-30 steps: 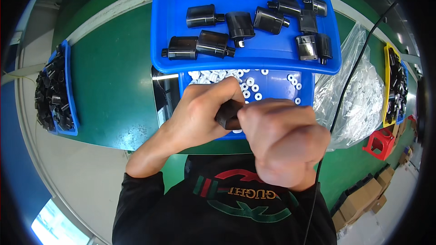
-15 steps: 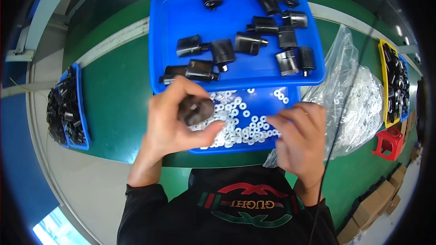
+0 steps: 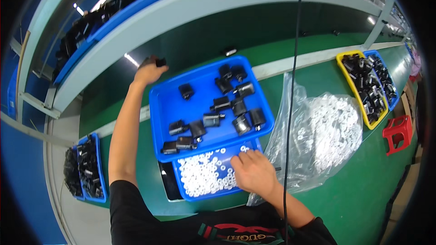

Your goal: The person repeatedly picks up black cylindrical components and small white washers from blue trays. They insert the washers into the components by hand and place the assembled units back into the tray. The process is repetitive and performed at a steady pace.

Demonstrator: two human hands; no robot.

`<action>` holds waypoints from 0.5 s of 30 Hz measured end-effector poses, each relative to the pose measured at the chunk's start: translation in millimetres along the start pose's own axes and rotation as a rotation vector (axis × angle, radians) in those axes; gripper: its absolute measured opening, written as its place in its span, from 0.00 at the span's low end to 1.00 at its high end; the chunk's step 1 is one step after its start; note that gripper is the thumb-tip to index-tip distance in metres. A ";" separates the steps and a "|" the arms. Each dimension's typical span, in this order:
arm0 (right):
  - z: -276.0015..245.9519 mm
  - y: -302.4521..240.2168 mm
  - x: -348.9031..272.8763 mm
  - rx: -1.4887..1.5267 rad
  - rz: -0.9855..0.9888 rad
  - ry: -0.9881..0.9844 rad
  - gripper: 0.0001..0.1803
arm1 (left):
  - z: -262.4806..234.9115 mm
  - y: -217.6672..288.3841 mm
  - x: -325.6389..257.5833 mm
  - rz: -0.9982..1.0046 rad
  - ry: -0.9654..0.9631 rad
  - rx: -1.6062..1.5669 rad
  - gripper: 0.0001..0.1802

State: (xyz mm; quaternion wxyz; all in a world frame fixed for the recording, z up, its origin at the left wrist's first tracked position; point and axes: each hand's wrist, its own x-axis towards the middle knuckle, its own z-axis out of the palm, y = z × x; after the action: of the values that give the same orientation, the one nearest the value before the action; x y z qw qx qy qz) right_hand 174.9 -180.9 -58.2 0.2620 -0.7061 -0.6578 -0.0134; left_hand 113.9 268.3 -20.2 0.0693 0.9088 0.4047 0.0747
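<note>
My left hand (image 3: 150,73), arm stretched far out, is closed round a black bottle-shaped part (image 3: 160,62) past the blue tray's far left corner. Several similar black parts with short necks, such as this one (image 3: 211,119), lie in that upper blue tray (image 3: 200,70). My right hand (image 3: 254,170) has its fingers curled down over the lower blue tray (image 3: 213,195); its fingertips are hidden, and I cannot make out what they hold. Loose small white rings (image 3: 197,174) fill much of the lower tray, close to the right hand.
A clear plastic bag (image 3: 331,127) of white rings lies to the right, with a hanging black cable (image 3: 293,68) in front. Yellow (image 3: 369,122) and blue bins of black parts stand beyond, near a red stool (image 3: 398,132). Another blue bin (image 3: 103,181) is at the left; a grey rail (image 3: 181,7) crosses the far side.
My left hand has carried the black part from above the rings to beyond the tray's far left corner. My right hand has curled lower over the rings, and the view has shifted.
</note>
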 end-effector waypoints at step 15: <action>-5.9 -6.9 0.4 0.024 -0.042 -0.131 0.10 | -43.2 74.6 -60.6 0.490 -0.052 -0.055 0.22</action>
State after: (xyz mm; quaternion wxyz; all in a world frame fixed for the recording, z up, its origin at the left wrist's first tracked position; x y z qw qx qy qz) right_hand 170.5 -182.9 -50.6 0.2267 -0.6883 -0.6882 0.0352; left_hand 119.6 176.4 31.2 0.0844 0.9792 0.1678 0.0768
